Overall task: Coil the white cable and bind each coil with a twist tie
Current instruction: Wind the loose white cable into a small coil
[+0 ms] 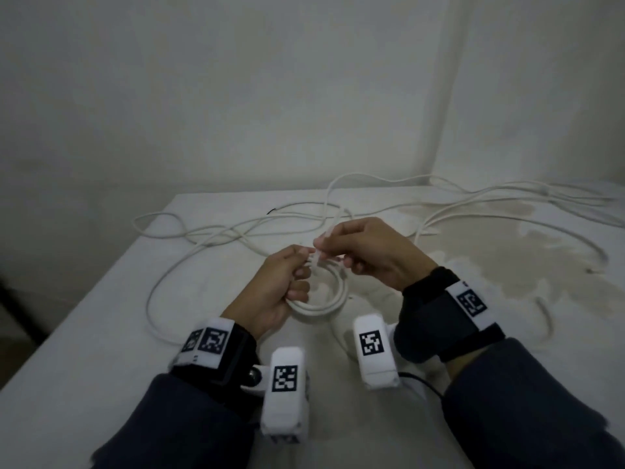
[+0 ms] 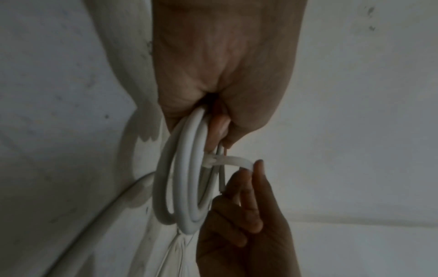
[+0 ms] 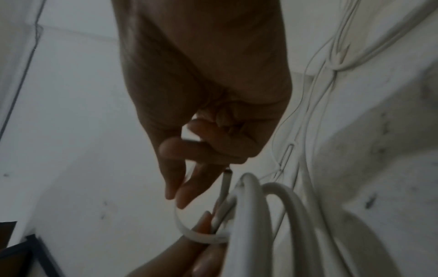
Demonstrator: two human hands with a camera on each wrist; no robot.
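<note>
Item: white cable (image 1: 236, 228), one coil (image 1: 324, 299) in hand, remainder loose.

Location: the coil is being held just above the near middle of the bench (image 1: 84, 333), between both hands. The uncoiled length is lying in slack loops across the far left and far right of the bench, some strands trailing off to the right.

Left hand (image 1: 280, 292): fingers are curling round the left side of the coil, gripping its turns together; in the left wrist view several turns are hanging from the closed fist.

Right hand (image 1: 368, 255): thumb and fingertips are pinching the free end of a pale twist tie (image 2: 227, 162), which is passing round the bundled turns at the top of the coil. The other fingers are lying loosely curled.

Orientation: the coil is standing roughly on edge, its ring facing the person, with one strand running down from it to the bench. The tie is arching across the turns, its long axis crosswise to the cable. A short cable end (image 3: 225, 184) is sticking up beside the tie.

Progress, as judged: one small coil is wound and its tie is looped but apparently not yet twisted closed. Much cable is still waiting to be coiled and bound.
</note>
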